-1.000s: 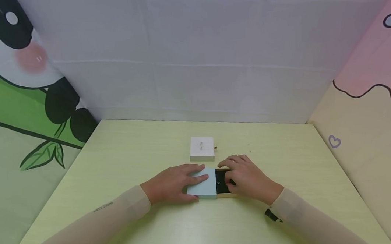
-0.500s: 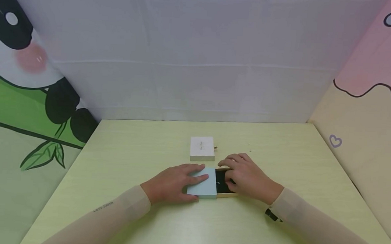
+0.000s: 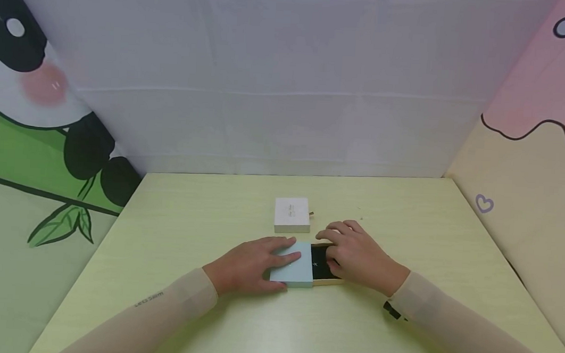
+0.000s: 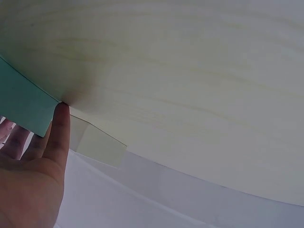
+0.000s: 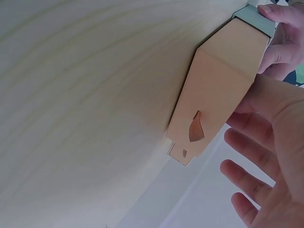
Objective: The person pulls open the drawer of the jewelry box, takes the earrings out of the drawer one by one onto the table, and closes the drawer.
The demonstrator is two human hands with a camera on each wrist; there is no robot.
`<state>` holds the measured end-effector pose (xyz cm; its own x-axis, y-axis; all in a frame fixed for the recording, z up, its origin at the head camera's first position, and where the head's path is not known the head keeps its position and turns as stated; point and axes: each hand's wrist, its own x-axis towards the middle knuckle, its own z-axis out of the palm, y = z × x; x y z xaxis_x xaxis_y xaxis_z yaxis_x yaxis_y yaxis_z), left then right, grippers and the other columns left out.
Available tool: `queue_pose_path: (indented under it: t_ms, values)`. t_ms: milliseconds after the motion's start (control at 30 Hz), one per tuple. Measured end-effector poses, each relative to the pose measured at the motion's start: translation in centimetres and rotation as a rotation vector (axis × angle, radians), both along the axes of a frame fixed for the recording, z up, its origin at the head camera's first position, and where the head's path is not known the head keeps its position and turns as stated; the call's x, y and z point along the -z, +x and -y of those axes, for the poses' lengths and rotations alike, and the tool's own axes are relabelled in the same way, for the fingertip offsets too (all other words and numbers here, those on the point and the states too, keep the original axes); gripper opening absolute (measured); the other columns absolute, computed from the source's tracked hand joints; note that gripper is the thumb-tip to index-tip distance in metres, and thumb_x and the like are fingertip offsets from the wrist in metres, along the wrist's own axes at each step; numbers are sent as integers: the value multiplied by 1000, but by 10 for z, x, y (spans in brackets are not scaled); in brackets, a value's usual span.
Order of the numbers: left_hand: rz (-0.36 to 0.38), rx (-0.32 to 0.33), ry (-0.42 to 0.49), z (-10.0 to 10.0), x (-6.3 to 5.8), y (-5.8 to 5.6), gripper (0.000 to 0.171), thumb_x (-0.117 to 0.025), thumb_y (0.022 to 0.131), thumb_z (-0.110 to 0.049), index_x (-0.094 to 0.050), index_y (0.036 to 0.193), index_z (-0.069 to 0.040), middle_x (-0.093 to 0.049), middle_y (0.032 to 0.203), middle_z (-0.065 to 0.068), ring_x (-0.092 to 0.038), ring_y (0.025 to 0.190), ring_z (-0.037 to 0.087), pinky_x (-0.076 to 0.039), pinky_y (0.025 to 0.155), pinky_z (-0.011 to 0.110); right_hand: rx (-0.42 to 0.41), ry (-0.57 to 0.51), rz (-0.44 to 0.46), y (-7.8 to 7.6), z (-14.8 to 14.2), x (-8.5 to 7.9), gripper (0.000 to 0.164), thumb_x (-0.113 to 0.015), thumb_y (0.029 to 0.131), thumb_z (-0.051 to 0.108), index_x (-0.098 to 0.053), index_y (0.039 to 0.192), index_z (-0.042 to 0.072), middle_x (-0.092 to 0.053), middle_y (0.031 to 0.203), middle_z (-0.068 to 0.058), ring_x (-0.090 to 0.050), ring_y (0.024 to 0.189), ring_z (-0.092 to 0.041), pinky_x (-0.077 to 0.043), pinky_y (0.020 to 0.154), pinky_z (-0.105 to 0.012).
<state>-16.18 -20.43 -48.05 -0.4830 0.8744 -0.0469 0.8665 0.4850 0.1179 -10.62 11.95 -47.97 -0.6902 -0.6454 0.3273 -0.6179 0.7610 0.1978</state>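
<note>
A light blue sleeve box [image 3: 293, 275] lies on the table with its tan-sided drawer [image 3: 327, 282] slid partly out to the right. My left hand [image 3: 254, 263] holds the sleeve, fingers spread over its top and thumb along the near side. Inside the drawer shows a black lining [image 3: 317, 263] with a small white mark. My right hand [image 3: 359, 260] reaches into the drawer, thumb and index finger bent together over the lining. I cannot tell what sits between those fingertips. In the right wrist view, a small ribbon pull [image 5: 196, 129] hangs from the drawer's end [image 5: 216, 90].
Just behind the blue box stands a white box [image 3: 292, 215] with small printing and a ribbon tab on its right side. The pale wooden table [image 3: 204, 204] meets a white cloth backdrop [image 3: 287, 91], with patterned walls left and right.
My right thumb and index finger have drawn closer together inside the drawer, narrowing the dark gap between them. The left hand and both boxes stay in place.
</note>
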Motion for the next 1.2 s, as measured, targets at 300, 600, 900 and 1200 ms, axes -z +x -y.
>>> queue_pose_path:
  t_ms: [300,600,900,1200]
  values:
    - [2,-5,-1,-1,2,-1,77,-79,110,-58,-53,180,-36,-48,191,3,-54,173,30,-59,132,51,2,-20,0,1,0,0,18,-97,93,21,-86,79,21,-85,135,1,-76,130,-28,-65,112,-49]
    - [-6,-2,-3,-1,3,-2,77,-80,110,-58,-54,179,-35,-48,190,4,-56,172,30,-59,132,51,9,-27,9,2,-3,-1,15,-99,93,21,-88,83,21,-85,137,-1,-76,132,-27,-65,112,-48]
    - [6,-10,-8,-1,3,-2,78,-79,110,-58,-52,180,-36,-47,191,4,-55,172,31,-59,132,52,22,-27,18,3,-3,-3,14,-99,93,21,-88,84,20,-85,138,-1,-76,133,-27,-65,113,-49]
    - [7,-7,-10,-1,1,-1,78,-80,110,-58,-53,179,-35,-48,190,4,-55,172,31,-58,133,51,33,-34,33,4,-4,-8,13,-101,93,23,-90,87,20,-85,139,-1,-76,133,-27,-65,113,-49]
